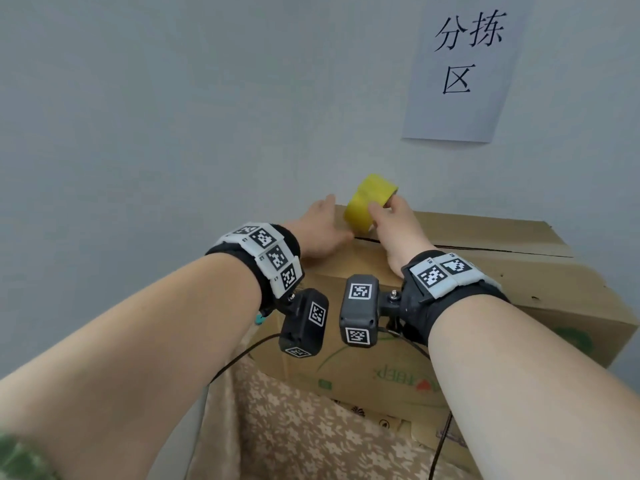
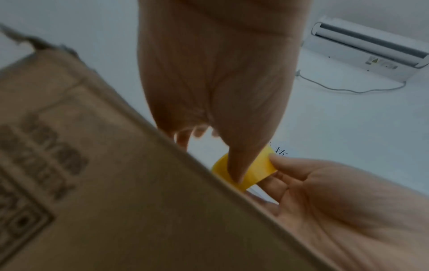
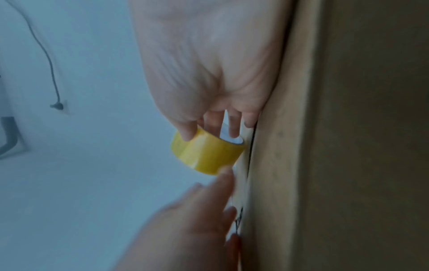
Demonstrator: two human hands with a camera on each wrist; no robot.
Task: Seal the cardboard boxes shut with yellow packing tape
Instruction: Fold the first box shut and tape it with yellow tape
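Note:
A brown cardboard box (image 1: 467, 271) stands against the wall, its top flaps closed along a dark seam (image 1: 485, 249). My right hand (image 1: 381, 207) grips a roll of yellow packing tape (image 1: 369, 202) at the box's far left top edge. Its fingers reach into the core and the thumb lies on the outside (image 3: 206, 154). My left hand (image 1: 325, 220) lies with straight fingers on the box corner just left of the roll. In the left wrist view its thumb (image 2: 234, 165) touches the roll (image 2: 255, 174). Whether any tape is stuck to the box is hidden.
A white paper sign (image 1: 460, 71) with black characters hangs on the pale wall above the box. Floral cloth (image 1: 311, 431) covers the surface under the box's near side. A wall air conditioner (image 2: 371, 49) with a cable shows in the left wrist view.

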